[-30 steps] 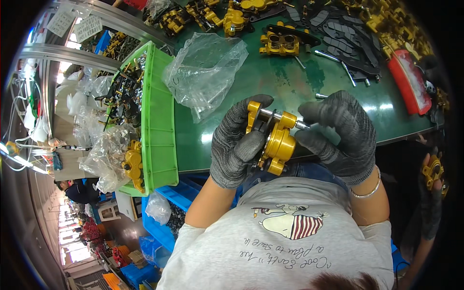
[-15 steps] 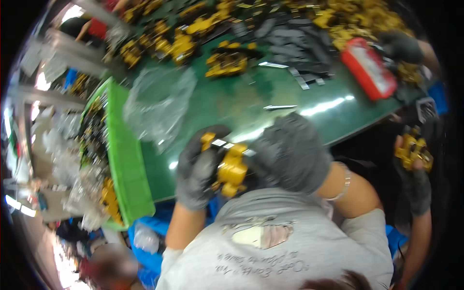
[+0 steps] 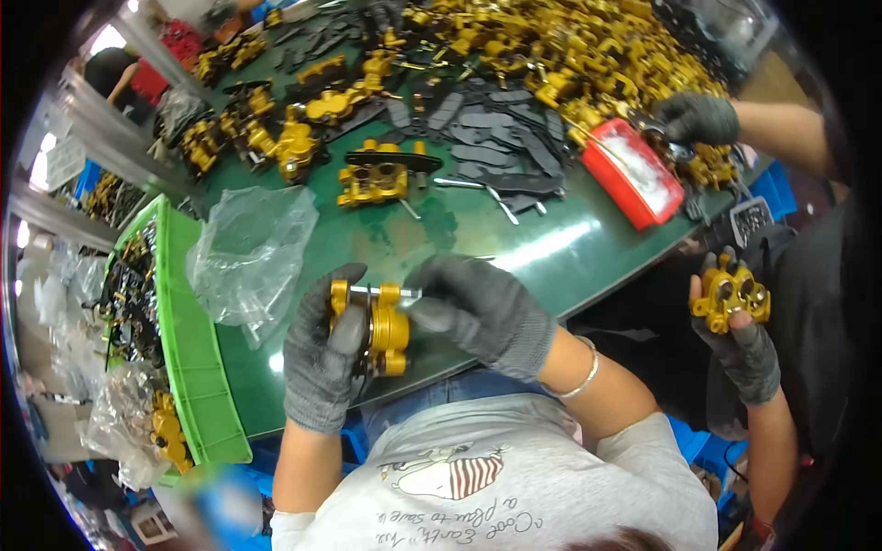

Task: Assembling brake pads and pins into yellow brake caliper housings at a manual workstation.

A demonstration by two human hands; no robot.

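Your left hand (image 3: 322,363) grips the caliper (image 3: 378,323) from its left side, gloved fingers (image 3: 347,332) wrapped over the gold body. Your right hand (image 3: 485,312) meets it from the right, fingers closed narrow on the end of the steel pin (image 3: 390,292). The caliper sits between both hands, held just above the near edge of the green desk (image 3: 514,248), close to your chest. Its long axis runs up and down in the head view, with the pin crossing its far end from left to right. A clear bag (image 3: 248,257) lies just left of it, beside the green bin (image 3: 188,349). To your right, a co-worker's gloved hand (image 3: 744,344) holds another gold caliper (image 3: 730,294).
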